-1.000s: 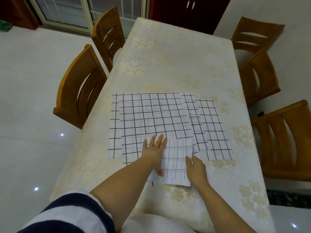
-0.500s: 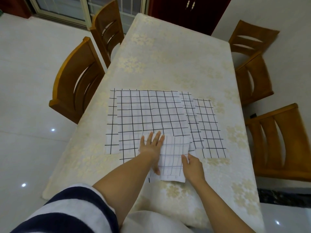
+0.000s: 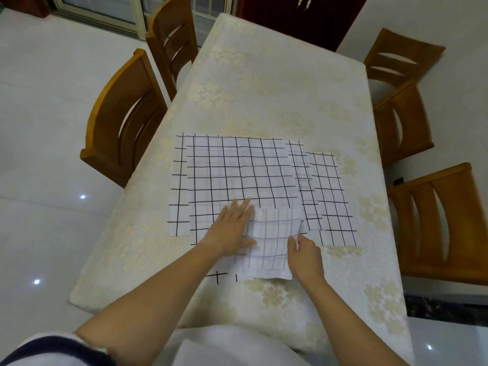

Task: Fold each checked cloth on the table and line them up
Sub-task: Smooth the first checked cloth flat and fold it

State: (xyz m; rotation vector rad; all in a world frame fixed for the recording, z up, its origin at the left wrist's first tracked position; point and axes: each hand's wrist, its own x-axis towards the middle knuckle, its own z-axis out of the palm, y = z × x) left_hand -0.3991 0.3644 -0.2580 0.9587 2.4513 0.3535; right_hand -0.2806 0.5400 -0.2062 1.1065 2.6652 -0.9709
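**A:** Where are your hands just now?

**B:** My left hand (image 3: 232, 228) lies flat, fingers straight and close together. It presses down on the top checked cloth (image 3: 237, 175), right at the left edge of its folded-over flap (image 3: 272, 249). My right hand (image 3: 307, 253) is curled at the flap's right edge, thumb on top, pinching it.

**A:** What does the flap look like?

**B:** It's the part of that cloth nearest me, turned over so the paler reverse faces up and the grid shows only as faint grey lines. It sits between my two hands. A few black marks of the cloth's near edge peek out to the left of it, under my left wrist.

**A:** And the other cloths?

**B:** All spread flat and overlapping on the near half of the table (image 3: 264, 88), which wears a cream flowered cover. The left cloth (image 3: 179, 186) shows as a strip from under the top one. On the right a narrow strip of a middle cloth (image 3: 298, 180) shows, and just beyond it the far-right cloth (image 3: 332, 199), partly tucked under its neighbour.

**A:** Anything around the table?

**B:** The nearest left chair (image 3: 124, 122) and the nearest right chair (image 3: 443, 220), both wooden, stand close to the table's sides. My striped sleeve (image 3: 52, 350) shows at the bottom left.
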